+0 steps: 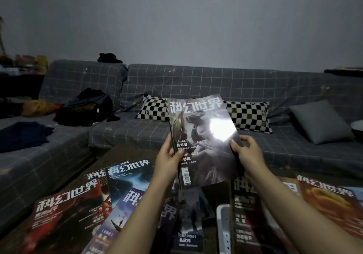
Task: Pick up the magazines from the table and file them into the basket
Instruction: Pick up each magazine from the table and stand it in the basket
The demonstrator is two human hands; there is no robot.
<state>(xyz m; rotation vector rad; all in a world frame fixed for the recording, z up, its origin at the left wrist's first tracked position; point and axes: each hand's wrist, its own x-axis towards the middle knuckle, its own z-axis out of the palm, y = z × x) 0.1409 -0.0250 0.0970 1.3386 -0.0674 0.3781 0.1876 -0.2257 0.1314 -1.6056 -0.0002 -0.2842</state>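
I hold a grey-covered magazine (202,141) upright above the table, its glossy cover glaring with reflected light. My left hand (169,161) grips its left edge and my right hand (247,153) grips its right edge. Several more magazines lie spread on the dark table: a red one (64,214) at the front left, a blue one (127,181) behind it, a dark one (188,220) in the middle. The white basket (224,228) shows its rim at the bottom centre, with a magazine (245,214) standing in it. An orange magazine (328,202) lies at the right.
A grey checked sofa (196,84) runs behind the table, with black-and-white cushions (247,114), a grey cushion (318,122) and dark clothes (88,108) on it. A cluttered side table (21,80) stands at the far left.
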